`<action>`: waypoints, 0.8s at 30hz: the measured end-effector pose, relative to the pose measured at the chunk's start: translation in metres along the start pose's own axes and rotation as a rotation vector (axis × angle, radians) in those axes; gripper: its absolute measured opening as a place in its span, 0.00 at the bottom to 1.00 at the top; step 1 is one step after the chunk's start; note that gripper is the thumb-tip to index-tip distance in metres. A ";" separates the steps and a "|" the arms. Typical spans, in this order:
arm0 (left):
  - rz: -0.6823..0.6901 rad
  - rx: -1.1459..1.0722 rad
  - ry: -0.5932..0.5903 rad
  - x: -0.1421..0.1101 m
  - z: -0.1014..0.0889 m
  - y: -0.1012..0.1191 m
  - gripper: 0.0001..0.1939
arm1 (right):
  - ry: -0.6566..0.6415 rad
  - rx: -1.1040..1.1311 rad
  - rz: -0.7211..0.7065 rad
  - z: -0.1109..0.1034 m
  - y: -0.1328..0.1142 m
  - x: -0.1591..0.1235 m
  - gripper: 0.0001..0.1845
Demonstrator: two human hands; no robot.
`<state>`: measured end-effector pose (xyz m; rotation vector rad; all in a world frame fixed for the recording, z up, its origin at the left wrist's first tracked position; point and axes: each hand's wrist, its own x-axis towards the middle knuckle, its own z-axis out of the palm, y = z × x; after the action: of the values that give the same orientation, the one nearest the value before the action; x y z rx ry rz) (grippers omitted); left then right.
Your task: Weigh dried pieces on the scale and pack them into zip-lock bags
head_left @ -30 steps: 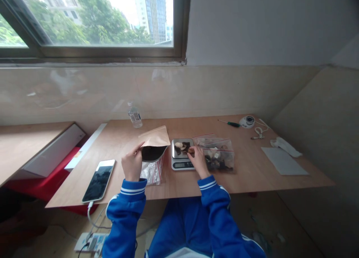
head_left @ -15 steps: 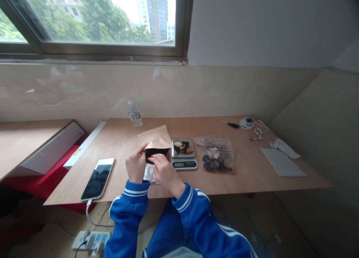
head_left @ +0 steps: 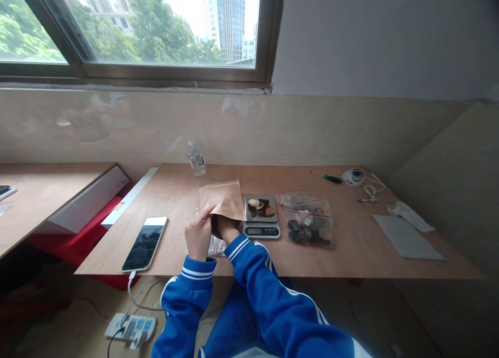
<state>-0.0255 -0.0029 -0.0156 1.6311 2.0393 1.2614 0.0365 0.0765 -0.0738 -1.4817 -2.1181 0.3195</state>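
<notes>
My left hand (head_left: 198, 234) pinches the near edge of a brown paper bag (head_left: 223, 199) and holds its mouth apart. My right hand (head_left: 225, 227) reaches into that bag, so its fingers are hidden inside. Under the bag lies a bundle of clear zip bags (head_left: 217, 245). Just right of the bag stands a small kitchen scale (head_left: 262, 217) with several dried pieces (head_left: 261, 207) on its plate. A clear zip bag of dark dried pieces (head_left: 309, 226) lies right of the scale.
A phone (head_left: 145, 236) on a cable lies at the desk's left front. A water bottle (head_left: 196, 158) stands at the back. A screwdriver (head_left: 326, 177), a tape roll (head_left: 354, 175), a white cable (head_left: 370, 191) and a grey sheet (head_left: 407, 237) lie at the right.
My right hand left the scale, crossed to the paper bag and went inside it. My left hand kept its hold on the bag's edge. The view shifted slightly.
</notes>
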 end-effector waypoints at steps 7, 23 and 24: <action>-0.015 0.046 0.009 -0.001 -0.002 0.005 0.17 | -0.008 0.216 0.064 0.003 0.004 -0.015 0.23; -0.011 0.026 -0.003 0.000 -0.004 0.004 0.18 | -0.305 0.552 -0.148 -0.050 0.009 -0.032 0.10; -0.011 0.022 -0.005 0.000 -0.004 0.003 0.18 | -0.344 0.585 -0.153 -0.053 0.010 -0.033 0.10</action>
<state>-0.0259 -0.0045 -0.0104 1.6288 2.0640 1.2341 0.0818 0.0445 -0.0438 -0.9663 -2.1122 1.0929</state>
